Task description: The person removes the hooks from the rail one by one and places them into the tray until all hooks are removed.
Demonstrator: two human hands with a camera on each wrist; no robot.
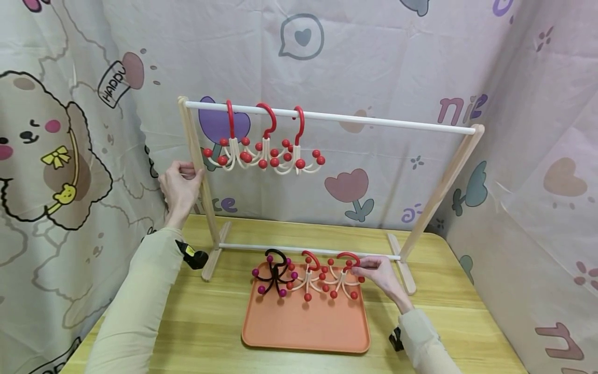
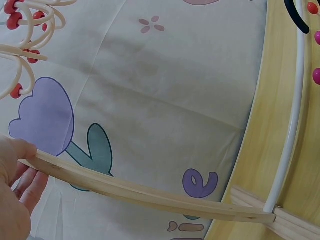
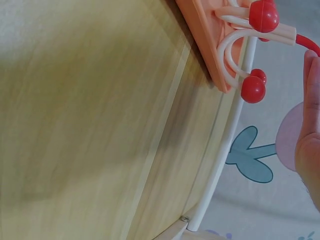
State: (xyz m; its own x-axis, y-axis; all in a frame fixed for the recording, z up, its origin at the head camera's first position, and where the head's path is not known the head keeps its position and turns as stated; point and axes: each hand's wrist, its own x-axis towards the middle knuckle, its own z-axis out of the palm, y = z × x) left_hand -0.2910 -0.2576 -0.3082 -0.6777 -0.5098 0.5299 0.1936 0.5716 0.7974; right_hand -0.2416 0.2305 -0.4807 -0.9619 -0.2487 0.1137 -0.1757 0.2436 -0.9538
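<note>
My left hand (image 1: 181,187) grips the left wooden upright (image 1: 208,208) of a rack, thumb and fingers around the post, as the left wrist view also shows. Down at the tray, my right hand (image 1: 380,275) pinches the red hook of a cream octopus hanger (image 1: 343,276) with red ball tips. That hanger stands at the tray's back right corner. Beside it are a second cream hanger (image 1: 308,280) and a black hanger (image 1: 275,274) with magenta balls. Three cream hangers with red hooks, one of them the rightmost hanger (image 1: 297,150), hang from the white top rail (image 1: 374,121).
An orange tray (image 1: 306,324) lies on the wooden table (image 1: 205,322) in front of the rack. A white lower bar (image 1: 299,250) runs behind it. The right upright (image 1: 439,195) slopes down to a wooden foot. Printed curtains (image 1: 397,52) enclose the back and sides.
</note>
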